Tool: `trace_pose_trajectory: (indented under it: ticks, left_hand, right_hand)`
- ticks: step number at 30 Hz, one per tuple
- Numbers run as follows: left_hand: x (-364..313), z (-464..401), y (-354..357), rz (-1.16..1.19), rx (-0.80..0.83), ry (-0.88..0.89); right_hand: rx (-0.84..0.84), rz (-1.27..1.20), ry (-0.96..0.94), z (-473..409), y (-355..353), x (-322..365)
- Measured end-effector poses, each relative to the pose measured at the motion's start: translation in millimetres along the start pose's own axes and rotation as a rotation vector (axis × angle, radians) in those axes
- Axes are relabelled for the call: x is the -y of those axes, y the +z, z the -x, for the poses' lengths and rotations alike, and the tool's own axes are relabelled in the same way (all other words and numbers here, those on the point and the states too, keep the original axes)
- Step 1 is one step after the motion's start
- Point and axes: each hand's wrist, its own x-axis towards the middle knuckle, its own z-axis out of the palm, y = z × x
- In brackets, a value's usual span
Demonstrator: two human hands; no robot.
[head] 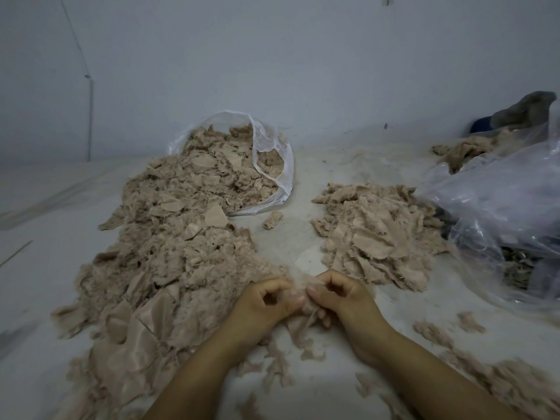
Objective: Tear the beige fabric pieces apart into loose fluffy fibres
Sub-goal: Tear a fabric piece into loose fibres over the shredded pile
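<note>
Both hands, the left hand (pixel 266 298) and right hand (pixel 336 294), pinch one beige fabric piece (pixel 303 321) at lower centre of the frame; gripping so close together, fingers may slip, leaving it untorn.

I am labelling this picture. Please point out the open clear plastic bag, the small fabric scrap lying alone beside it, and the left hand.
clear plastic bag (pixel 272 144): head view, rim.
small fabric scrap (pixel 272 220): head view, middle.
left hand (pixel 266 301): head view, knuckles.

A plain pale grey-blue wall (pixel 303 56) rises behind a dusty whitish floor (pixel 45 207); dim, cool light; a thin line runs down the wall's left side
</note>
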Motion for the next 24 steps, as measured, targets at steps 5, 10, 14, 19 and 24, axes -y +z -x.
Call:
trace_pose_trajectory:
  ticks: [5,10,14,19,24]
  left_hand:
    - [1,-2,2,0.267,-0.078,-0.06]
    - [-1,0,3,0.184,-0.028,-0.026]
    - [-1,-2,5,0.11,-0.062,0.0]
    - [-4,-4,0,0.246,-0.173,-0.094]
    - [-2,-7,-9,0.305,-0.055,-0.341]
  right_hand:
    - [0.068,-0.032,0.097,0,4,2]
    - [0.094,-0.009,0.068,3,5,1]
    - [0.026,-0.036,0.035,0,3,0]
    - [-0.091,-0.077,-0.003,-2,2,2]
    - [-0.123,0.074,-0.214,-5,-2,2]
